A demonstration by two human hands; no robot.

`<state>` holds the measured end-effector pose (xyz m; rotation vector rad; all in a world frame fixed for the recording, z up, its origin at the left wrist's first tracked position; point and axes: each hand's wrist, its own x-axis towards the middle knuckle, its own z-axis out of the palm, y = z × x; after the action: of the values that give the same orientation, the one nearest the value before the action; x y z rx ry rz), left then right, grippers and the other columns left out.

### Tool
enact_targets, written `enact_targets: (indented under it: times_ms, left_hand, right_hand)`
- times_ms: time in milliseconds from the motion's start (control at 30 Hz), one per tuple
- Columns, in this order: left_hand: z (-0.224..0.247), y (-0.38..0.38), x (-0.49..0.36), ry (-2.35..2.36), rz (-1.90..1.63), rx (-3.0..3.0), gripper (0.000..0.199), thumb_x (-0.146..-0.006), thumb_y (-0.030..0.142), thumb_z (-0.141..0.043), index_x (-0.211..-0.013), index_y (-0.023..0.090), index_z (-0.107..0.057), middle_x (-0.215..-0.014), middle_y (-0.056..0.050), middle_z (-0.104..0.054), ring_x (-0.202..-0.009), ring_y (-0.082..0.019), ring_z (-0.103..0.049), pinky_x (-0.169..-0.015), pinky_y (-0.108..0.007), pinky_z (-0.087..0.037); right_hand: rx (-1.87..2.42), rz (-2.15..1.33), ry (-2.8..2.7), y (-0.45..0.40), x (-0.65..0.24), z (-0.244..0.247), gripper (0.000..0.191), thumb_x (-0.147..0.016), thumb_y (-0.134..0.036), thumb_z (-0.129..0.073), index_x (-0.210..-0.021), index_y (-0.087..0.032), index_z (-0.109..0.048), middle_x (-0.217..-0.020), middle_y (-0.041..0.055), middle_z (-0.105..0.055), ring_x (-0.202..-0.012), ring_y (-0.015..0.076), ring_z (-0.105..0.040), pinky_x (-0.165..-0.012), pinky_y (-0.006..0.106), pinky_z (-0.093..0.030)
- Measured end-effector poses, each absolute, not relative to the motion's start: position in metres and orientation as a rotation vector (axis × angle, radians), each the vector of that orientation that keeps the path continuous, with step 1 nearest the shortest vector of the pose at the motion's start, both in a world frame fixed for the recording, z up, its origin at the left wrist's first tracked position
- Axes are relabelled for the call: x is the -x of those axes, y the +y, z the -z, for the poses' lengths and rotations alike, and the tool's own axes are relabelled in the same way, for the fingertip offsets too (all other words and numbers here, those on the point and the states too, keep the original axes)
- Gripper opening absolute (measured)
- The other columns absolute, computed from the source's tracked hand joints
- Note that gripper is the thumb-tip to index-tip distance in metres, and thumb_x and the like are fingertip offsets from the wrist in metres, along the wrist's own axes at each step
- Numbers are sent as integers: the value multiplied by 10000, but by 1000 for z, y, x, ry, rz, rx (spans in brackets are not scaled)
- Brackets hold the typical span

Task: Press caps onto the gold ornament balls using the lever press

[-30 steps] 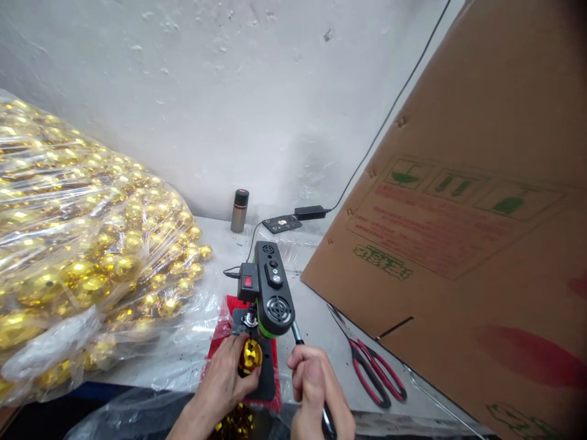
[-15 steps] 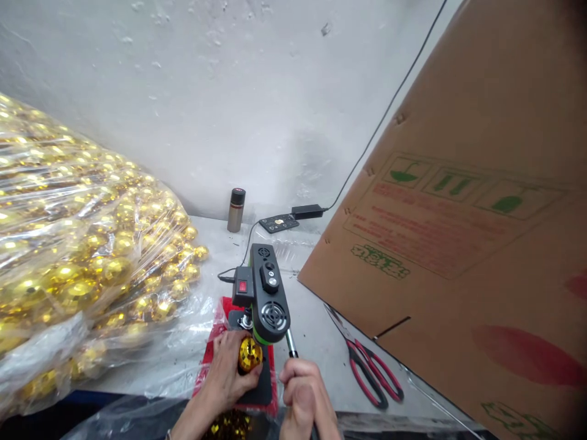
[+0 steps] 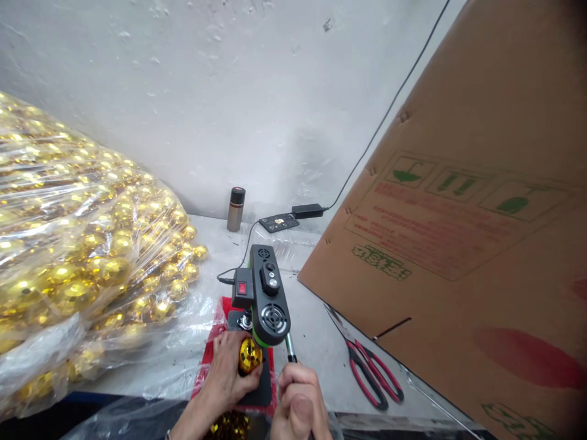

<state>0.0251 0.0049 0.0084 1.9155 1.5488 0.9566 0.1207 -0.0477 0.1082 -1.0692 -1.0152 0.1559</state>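
Note:
A black machine (image 3: 270,299) with a red switch and round vents stands on a red mat (image 3: 208,357) at the lower middle. My left hand (image 3: 229,370) is closed round a shiny gold ball (image 3: 251,355), over the machine's dark base, just below its head. My right hand (image 3: 300,397) is wrapped round the dark grip of a metal lever (image 3: 290,348) at the machine's right side. More gold pieces (image 3: 229,426) show below the mat at the bottom edge.
Plastic-wrapped gold balls (image 3: 92,244) heap up at left. A large carton (image 3: 458,214) leans at right, with red-handled scissors (image 3: 373,373) beside it. Behind the machine are a bottle (image 3: 235,209), a dark patterned pad (image 3: 279,223), and a black adapter (image 3: 307,211) with its cable.
My right hand has shifted slightly left and down with the lever. My left hand and the gold ball have hardly moved.

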Motion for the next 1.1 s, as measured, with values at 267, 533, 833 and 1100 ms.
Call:
enact_targets:
  times_ms: [267, 533, 833, 1100]
  left_hand:
    - [-7, 6, -25, 1562, -960, -1924, 350, -725, 285, -720, -1070, 231, -697, -1009, -92, -746, -990, -343, -673, -934, -487, -491]
    - [-6, 7, -27, 1543, -985, -1924, 384, -715, 286, -734, -1093, 229, -701, -1040, -101, -749, -1018, -355, -678, -950, -505, -489]
    - [-8, 6, -28, 1566, -933, -1911, 404, -721, 270, -726, -1119, 205, -704, -1048, -118, -744, -1027, -365, -669, -954, -523, -489]
    - [-9, 5, -29, 1572, -943, -1894, 387, -712, 244, -731, -1097, 215, -707, -1077, -118, -758, -1054, -367, -678, -969, -527, -502]
  right_hand:
    - [1024, -151, -1069, -48, -125, -103, 463, -1127, -277, -440, -670, -222, -493, -699, -32, -573, -626, 117, -511, -654, 296, -365]
    - [949, -19, -1101, -36, -129, -90, 420, -1107, -237, -430, -692, -231, -495, -676, -45, -567, -577, 107, -506, -624, 285, -392]
    - [899, 46, -1141, -30, -131, -90, 429, -1103, -200, -396, -681, -221, -472, -685, -56, -531, -565, 89, -473, -618, 259, -420]
    - [835, 70, -1110, -24, -128, -86, 463, -1131, -227, -368, -670, -226, -416, -679, -54, -473, -546, 86, -410, -573, 258, -371]
